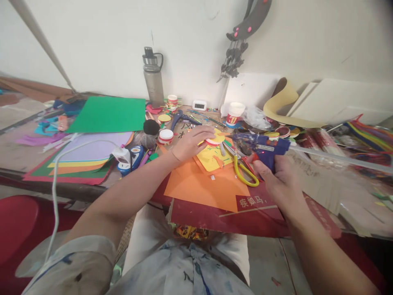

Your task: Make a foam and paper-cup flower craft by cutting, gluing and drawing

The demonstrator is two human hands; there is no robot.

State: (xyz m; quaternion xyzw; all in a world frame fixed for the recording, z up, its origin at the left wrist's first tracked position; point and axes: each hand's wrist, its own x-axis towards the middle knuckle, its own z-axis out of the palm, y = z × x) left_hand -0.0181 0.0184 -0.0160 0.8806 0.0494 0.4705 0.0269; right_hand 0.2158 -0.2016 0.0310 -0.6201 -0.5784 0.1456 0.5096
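My right hand (284, 180) is closed around the handle of a blue hot glue gun (267, 152), whose nozzle points left. A long pale glue stick (337, 157) sticks out of its back. My left hand (195, 141) has its fingers curled over a small red and white paper cup piece (212, 142) with yellow paper at its top. Below it lies yellow paper (211, 157) with green and orange scraps, over orange sheets (196, 188). Scissors with yellow handles (248, 174) lie between my hands, beside a red-handled tool partly hidden by the glue gun.
A grey water bottle (153, 80) and a small white clock (199, 105) stand by the wall. Paper cups (235, 114) are at the back. Coloured sheets (92, 147) and a green sheet (110, 114) lie left, near a blue power strip (132, 159) with a white cord.
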